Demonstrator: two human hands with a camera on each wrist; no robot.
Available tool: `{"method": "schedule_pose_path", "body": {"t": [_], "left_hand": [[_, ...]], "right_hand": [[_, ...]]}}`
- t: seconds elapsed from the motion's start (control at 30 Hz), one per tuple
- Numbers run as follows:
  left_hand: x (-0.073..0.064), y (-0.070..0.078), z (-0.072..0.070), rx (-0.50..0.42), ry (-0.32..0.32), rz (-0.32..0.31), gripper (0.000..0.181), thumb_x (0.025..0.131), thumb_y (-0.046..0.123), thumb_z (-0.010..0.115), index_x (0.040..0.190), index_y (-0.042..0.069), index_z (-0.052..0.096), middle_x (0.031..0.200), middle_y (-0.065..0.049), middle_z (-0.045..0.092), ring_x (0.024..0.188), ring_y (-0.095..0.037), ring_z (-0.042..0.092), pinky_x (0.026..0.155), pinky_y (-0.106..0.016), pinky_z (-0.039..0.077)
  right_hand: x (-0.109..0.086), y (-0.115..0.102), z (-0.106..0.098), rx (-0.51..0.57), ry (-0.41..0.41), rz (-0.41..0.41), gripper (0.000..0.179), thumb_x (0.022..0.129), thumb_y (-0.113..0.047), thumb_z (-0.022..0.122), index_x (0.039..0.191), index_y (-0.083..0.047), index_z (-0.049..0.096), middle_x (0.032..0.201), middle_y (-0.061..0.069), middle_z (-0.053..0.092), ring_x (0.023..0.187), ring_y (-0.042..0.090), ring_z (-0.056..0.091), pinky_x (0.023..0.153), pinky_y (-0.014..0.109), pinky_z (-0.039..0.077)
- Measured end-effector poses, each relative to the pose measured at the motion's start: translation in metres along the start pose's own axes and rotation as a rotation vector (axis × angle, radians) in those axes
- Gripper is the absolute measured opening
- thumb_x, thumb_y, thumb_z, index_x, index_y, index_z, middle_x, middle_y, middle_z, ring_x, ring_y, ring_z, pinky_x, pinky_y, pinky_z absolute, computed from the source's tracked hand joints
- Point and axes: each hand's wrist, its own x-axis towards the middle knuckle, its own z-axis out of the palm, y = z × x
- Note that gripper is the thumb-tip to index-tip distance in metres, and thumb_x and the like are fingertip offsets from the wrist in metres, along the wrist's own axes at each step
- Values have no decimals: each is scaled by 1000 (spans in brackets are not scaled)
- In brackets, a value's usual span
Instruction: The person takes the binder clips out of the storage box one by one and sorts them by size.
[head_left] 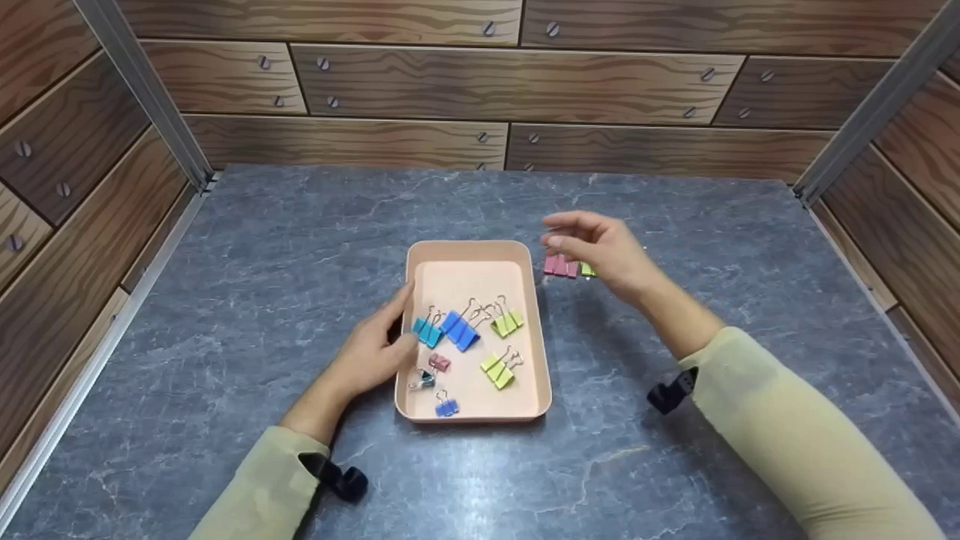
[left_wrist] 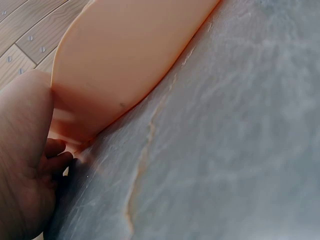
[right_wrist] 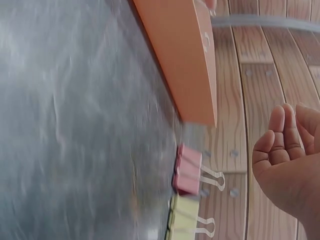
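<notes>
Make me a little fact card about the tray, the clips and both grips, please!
Container: peach tray on a marbled tabletop
Large clips inside: blue binder clip, teal binder clip, far yellow-green binder clip, near yellow-green binder clip
Small clips inside: pink one, dark teal one, blue one
Outside, right of tray: pink binder clip, yellow-green binder clip
Left grip: holds the tray's left wall, thumb over the rim
Right grip: raised near the outside clips, nothing visible in it
</notes>
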Motion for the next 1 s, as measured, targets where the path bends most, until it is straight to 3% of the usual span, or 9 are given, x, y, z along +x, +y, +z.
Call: {"method": "schedule_pose_path", "body": {"t": [0.2, 0.43, 0.57, 0.77, 1.0], "left_hand": [[0, 1, 0, -10, -2, -1, 83, 96, 23, 62, 170, 23, 26, 168, -15, 37, 153, -35, 38, 127, -48, 28], [0, 1, 0, -5, -1, -12, 83, 96, 23, 62, 170, 24, 25, 168, -15, 36, 153, -35, 37, 127, -49, 28], [0, 2, 0, -6, 0, -15, 83, 97, 23, 63, 170, 26, 25, 168, -14, 36, 153, -35, 37, 127, -49, 28], [0, 1, -1, -9, 0, -9, 83, 96, 22, 62, 170, 25, 26, 168, -14, 37, 153, -34, 37, 127, -48, 28], [0, 1, -1, -2, 3, 0, 83, 96, 22, 61, 170, 24, 26, 167, -15, 38, 153, -34, 38, 127, -47, 29]], "right_hand": [[-5, -1, 24, 21, -77, 15, 36, 100, -3, 70, 135, 4, 67, 115, 15, 77, 96, 19, 75, 82, 28, 61], [-7, 0, 47, 10, -155, 20, 34, 100, -3, 71, 133, 0, 71, 116, 15, 75, 100, 21, 74, 93, 40, 60], [-7, 2, 56, 10, -198, 32, 37, 100, -1, 69, 136, 5, 67, 115, 15, 76, 100, 19, 73, 94, 40, 60], [-9, 4, 65, -22, -267, 71, 39, 101, -4, 68, 139, 5, 65, 121, 18, 74, 106, 20, 72, 102, 49, 57], [-8, 8, 69, -76, -334, 65, 38, 100, -2, 70, 137, 5, 66, 127, 23, 71, 118, 30, 69, 100, 36, 58]]}}
